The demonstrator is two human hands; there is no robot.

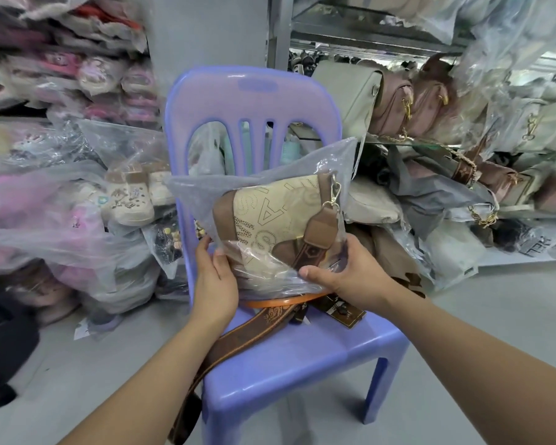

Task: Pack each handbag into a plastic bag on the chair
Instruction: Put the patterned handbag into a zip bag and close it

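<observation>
The handbag [264, 216], tan with brown corners and stitched lettering, sits inside a clear plastic bag [203, 194] held upright over the seat of a lilac plastic chair [251, 94]. Its gold clasp and the wide brown end of its strap show through the film near the bag's right side. The left hand [214, 274] grips the plastic bag's lower left edge, thumb on the front. The right hand [344, 271] holds the lower right corner, thumb pressed on the front and fingers curled behind (both hands grasp the film, not the handbag directly).

Under the bag a brown patterned strap [238, 338] runs across the seat and hangs off its front edge, with an orange band [270, 303] and a dark hang tag [344, 313] lying just beside it.

To the right of the chair, more handbags [414, 104] are heaped on shelves, some in plastic. To the left, bagged cream shoes [129, 194] sit among stacked pink goods wrapped in plastic.
</observation>
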